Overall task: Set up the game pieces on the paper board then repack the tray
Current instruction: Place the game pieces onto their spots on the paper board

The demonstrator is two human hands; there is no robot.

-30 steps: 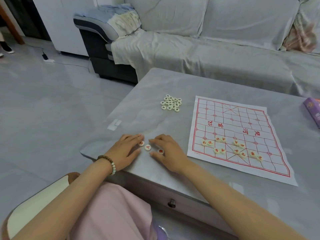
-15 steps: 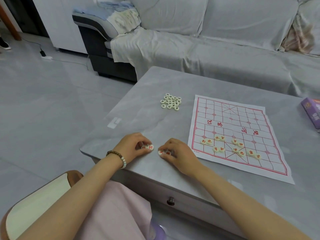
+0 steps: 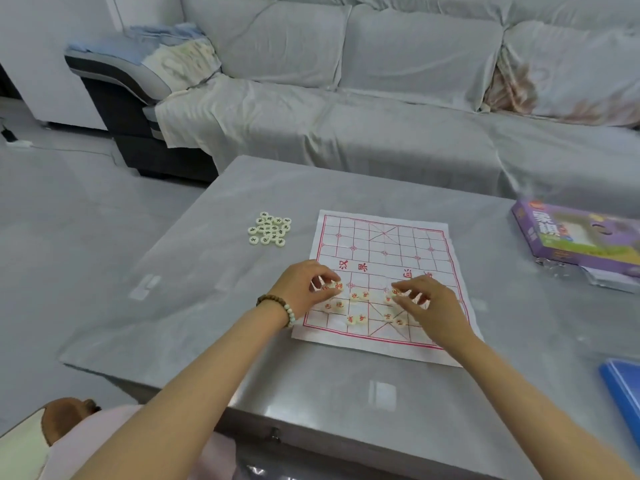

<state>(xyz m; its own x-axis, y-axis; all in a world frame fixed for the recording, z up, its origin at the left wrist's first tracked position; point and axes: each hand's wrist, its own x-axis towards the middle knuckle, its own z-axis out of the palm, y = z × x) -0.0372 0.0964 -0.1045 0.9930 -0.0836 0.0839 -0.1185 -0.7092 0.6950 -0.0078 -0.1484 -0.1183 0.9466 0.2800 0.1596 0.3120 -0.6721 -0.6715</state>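
Note:
A white paper board [image 3: 384,251] with red grid lines lies on the grey table [image 3: 207,306]. Several cream discs with red characters [image 3: 358,295] sit on its near rows. My left hand [image 3: 303,287] hovers over the board's near left part and pinches red-marked discs at its fingertips. My right hand [image 3: 427,303] is over the near right part, its fingers curled round a red-marked disc. A heap of cream discs with dark characters [image 3: 269,229] lies on the table left of the board.
A purple game box [image 3: 575,237] lies at the table's right side with clear plastic beside it. A blue flat object [image 3: 623,393] shows at the right edge. A covered grey sofa [image 3: 381,109] stands behind the table. Grey floor lies to the left.
Both hands picked up the three red discs from the table's near left edge and carried them right onto the board. The camera view swung right, bringing the box and blue object into view.

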